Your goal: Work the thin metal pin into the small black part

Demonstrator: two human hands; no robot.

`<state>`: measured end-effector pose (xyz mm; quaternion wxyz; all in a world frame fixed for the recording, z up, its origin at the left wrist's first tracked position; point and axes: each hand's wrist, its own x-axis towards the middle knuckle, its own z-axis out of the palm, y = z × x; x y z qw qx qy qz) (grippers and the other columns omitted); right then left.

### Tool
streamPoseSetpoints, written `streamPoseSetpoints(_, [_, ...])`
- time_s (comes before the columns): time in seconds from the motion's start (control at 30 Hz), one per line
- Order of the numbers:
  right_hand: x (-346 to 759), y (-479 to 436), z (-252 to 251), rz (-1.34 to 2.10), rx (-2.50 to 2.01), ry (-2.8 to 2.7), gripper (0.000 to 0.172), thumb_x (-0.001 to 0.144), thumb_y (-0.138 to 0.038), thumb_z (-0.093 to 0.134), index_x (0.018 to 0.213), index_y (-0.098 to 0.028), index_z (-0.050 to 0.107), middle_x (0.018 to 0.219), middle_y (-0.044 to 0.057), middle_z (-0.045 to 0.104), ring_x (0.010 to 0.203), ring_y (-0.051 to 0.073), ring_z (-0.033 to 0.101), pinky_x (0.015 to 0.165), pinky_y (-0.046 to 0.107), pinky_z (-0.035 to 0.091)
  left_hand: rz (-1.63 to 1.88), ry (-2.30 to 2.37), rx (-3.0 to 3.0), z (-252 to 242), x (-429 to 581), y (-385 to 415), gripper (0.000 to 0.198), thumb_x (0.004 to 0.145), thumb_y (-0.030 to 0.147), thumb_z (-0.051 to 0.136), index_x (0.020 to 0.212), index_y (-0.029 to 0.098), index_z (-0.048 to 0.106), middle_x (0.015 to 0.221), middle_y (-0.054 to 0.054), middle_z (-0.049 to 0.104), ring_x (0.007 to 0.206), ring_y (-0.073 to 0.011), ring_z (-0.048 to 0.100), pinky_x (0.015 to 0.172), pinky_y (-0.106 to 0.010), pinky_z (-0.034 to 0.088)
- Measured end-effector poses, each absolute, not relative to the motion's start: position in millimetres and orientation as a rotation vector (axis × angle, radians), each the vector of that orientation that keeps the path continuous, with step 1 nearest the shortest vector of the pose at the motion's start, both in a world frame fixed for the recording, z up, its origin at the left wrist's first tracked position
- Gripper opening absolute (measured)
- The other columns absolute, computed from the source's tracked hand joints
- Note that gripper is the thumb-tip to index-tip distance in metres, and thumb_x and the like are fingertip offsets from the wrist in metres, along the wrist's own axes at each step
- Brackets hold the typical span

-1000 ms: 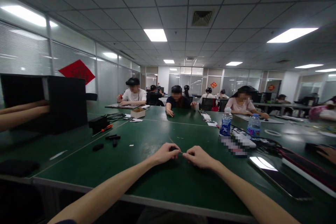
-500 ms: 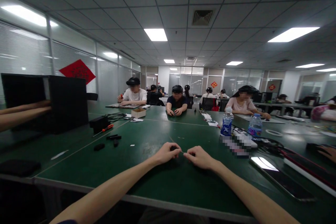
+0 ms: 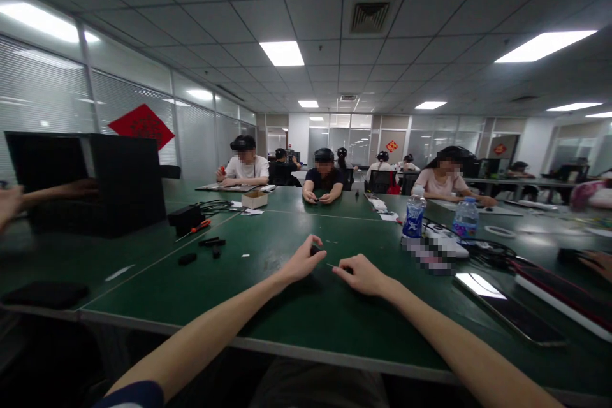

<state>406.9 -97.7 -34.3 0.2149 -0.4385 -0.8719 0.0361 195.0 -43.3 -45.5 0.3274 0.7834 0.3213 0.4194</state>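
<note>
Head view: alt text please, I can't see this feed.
The person's left hand and right hand are held apart over a green worktable, with a thin sliver showing between them. A red-handled screwdriver lies to the left, water bottles stand to the right, and co-workers sit farther along.

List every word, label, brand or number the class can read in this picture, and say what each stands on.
No text can be read.
Water bottle label: too small to read.
Red diamond sign on the window: characters too blurred to read.
Object beside the bottle: pixelated out.
</note>
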Motion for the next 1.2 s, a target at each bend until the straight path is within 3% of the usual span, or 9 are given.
streamPoseSetpoints(0.17, [407.7, -99.0, -31.5, 0.107, -1.239, -2.425, 0.042, 0.091, -0.047, 0.039, 0.078, -0.018, 0.066, 0.070, 0.002, 0.065, 0.057, 0.011, 0.054, 0.056, 0.022, 0.033, 1.113, 0.828, 2.015, -49.9, 194.9, -38.8, 0.032, 0.081, 0.040, 0.053, 0.101, 0.020, 0.036, 0.066, 0.007, 0.041, 0.055, -0.0077, 0.039, 0.051, -0.019, 0.032])
streamPoseSetpoints(0.57, [408.9, -98.8, -31.0, 0.087, -1.282, -2.385, 0.043, 0.091, -0.049, 0.040, 0.081, -0.018, 0.068, 0.070, 0.003, 0.065, 0.058, 0.013, 0.055, 0.058, 0.023, 0.035, 1.073, 0.818, 2.090, -52.7, 194.4, -36.5, 0.031, 0.079, 0.032, 0.054, 0.100, 0.019, 0.034, 0.070, 0.005, 0.047, 0.061, -0.0091, 0.044, 0.059, -0.021, 0.035])
streamPoseSetpoints(0.93, [406.5, -100.4, -30.2, 0.012, -1.273, -2.355, 0.043, 0.091, -0.048, 0.040, 0.077, -0.018, 0.068, 0.068, 0.003, 0.064, 0.058, 0.013, 0.053, 0.057, 0.023, 0.034, 1.056, 0.971, 2.286, -53.7, 194.5, -35.2, 0.027, 0.075, 0.039, 0.058, 0.090, 0.017, 0.049, 0.080, 0.001, 0.055, 0.073, -0.0128, 0.049, 0.065, -0.022, 0.037])
streamPoseSetpoints(1.2, [405.9, -101.2, -30.1, 0.083, -1.260, -2.362, 0.044, 0.090, -0.051, 0.040, 0.080, -0.018, 0.068, 0.068, 0.003, 0.065, 0.057, 0.013, 0.054, 0.057, 0.023, 0.035, 0.963, 0.969, 2.272, -56.7, 194.3, -35.7, 0.023, 0.074, 0.033, 0.057, 0.090, 0.017, 0.052, 0.075, 0.001, 0.058, 0.066, -0.0119, 0.051, 0.060, -0.022, 0.036])
